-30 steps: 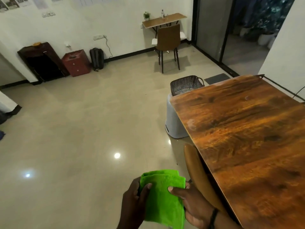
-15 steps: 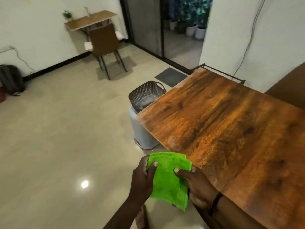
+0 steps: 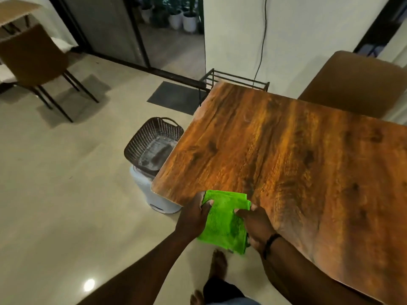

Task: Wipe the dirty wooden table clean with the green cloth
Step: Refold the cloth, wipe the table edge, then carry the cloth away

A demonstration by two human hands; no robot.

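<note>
A folded green cloth (image 3: pixel 224 221) is held between both my hands at the near left corner of the wooden table (image 3: pixel 297 172). My left hand (image 3: pixel 193 216) grips its left edge and my right hand (image 3: pixel 256 227) grips its right edge, a black band on that wrist. The cloth's top edge overlaps the table's near edge; its lower part hangs over the floor. The tabletop is glossy brown wood with dull, pale smears near the front edge, to the right of my right hand.
A dark woven basket (image 3: pixel 154 146) sits on a white bin (image 3: pixel 154 194) by the table's left corner. A brown chair (image 3: pixel 356 82) stands behind the table, another chair (image 3: pixel 33 62) at far left. A black rack (image 3: pixel 233 77) and a grey mat (image 3: pixel 176 96) lie beyond.
The view has swung right and closer to the table. Both hands carried the cloth from beside the table up to its near left corner.
</note>
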